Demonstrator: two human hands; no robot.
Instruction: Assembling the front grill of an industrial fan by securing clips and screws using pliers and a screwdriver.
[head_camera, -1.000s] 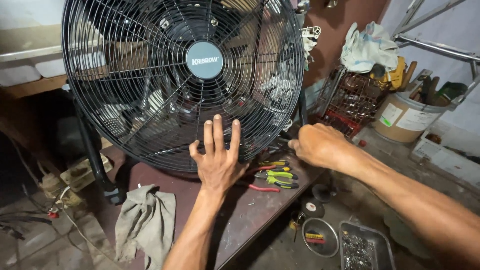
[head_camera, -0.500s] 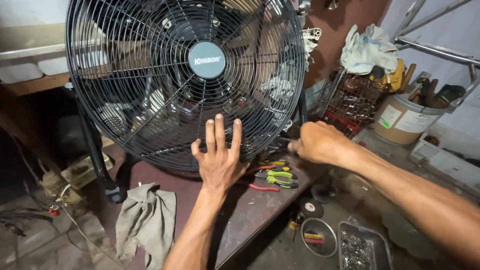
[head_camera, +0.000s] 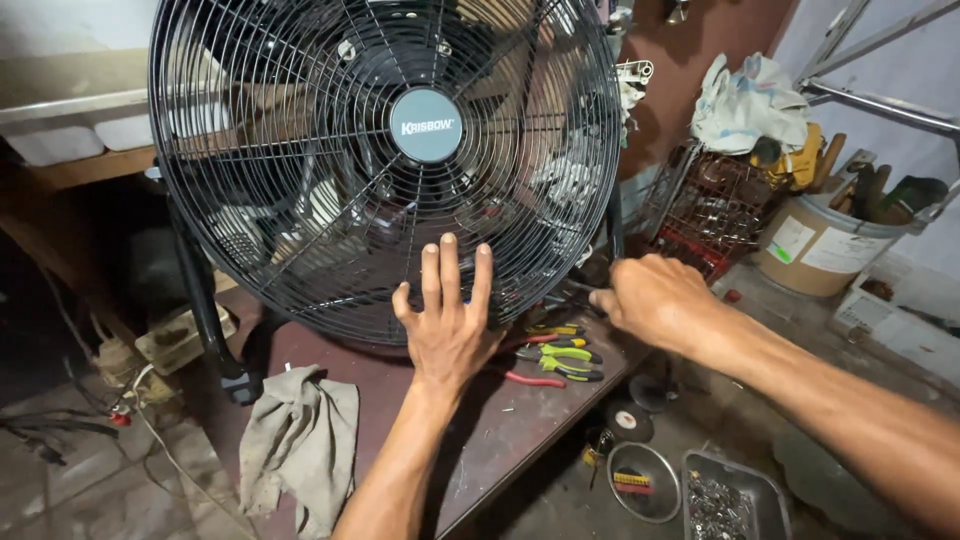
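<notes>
Left hand (head_camera: 450, 330) flat on fan grille (head_camera: 300, 200) — right hand (head_camera: 650, 298) at rim.

The big black floor fan (head_camera: 385, 165) stands upright on my table (head_camera: 500, 440), its round wire grille facing me with a grey hub cap at the centre; its blades sit behind the wires, its lower rim near the table's edge.

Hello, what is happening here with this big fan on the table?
A person works on a large black fan that stands on a dark table. The left hand lies flat against the lower front grille, fingers spread. The right hand is closed at the grille's lower right edge; whether it holds something is hidden. Pliers with green and red handles lie on the table between the hands, and a grey rag hangs over the table's edge.
</notes>
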